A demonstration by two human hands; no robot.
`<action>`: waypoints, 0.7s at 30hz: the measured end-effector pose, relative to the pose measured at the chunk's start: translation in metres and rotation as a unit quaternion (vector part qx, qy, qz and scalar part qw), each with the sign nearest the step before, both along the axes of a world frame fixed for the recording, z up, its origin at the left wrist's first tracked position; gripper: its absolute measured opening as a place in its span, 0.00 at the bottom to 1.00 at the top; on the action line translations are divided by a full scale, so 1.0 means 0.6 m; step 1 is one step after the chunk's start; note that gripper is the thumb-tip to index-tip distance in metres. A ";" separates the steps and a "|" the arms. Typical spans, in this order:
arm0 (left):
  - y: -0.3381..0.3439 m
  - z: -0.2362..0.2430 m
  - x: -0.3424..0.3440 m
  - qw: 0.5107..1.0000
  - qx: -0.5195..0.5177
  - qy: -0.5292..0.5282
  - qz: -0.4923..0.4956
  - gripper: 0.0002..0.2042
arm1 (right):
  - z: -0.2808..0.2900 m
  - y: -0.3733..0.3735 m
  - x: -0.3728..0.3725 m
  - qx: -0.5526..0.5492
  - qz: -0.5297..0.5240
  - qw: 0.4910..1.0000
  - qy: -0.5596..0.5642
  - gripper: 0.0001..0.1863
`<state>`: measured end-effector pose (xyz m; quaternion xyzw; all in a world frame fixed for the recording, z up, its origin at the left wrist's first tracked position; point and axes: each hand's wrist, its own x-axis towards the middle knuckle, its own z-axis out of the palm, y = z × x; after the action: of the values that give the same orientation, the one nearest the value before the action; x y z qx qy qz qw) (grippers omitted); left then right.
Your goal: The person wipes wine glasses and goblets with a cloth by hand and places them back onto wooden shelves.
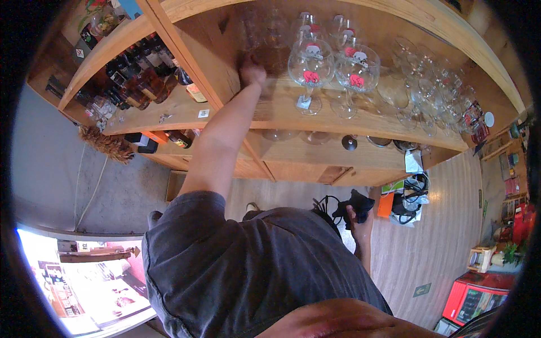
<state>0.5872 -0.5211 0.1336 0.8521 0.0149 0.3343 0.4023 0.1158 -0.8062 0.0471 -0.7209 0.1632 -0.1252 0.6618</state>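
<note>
My left arm stretches up into the wooden shelf, where my left hand [253, 73] is beside the upright divider. Its fingers are dim and blurred, so whether they grip anything does not show. Clear glasses [274, 31] stand just behind it, hard to make out in the shadow. To its right are large round stemmed glasses [310, 66] with red and white printed designs; a small tag hangs at the foot of the front one. Low at my right side, my right hand [360, 221] is closed around a bunched black cloth [359, 203].
More stemmed glasses [431, 90] crowd the shelf's right end. Left of the divider stand several dark bottles [141, 73]. Below are a lower shelf [315, 147] and cabinet doors. A bag with black cables [413, 200] and an orange box [385, 205] sit at the cabinet's right.
</note>
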 end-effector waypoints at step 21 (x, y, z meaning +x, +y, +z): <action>-0.046 -0.081 0.045 0.998 0.034 0.040 0.016 0.20 | 0.052 0.059 0.074 -0.006 0.071 0.997 0.023 0.10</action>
<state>0.6141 -0.5486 0.0851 0.8778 0.0331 0.3063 0.3668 0.1604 -0.7710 0.0782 -0.7373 0.1255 -0.0624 0.6609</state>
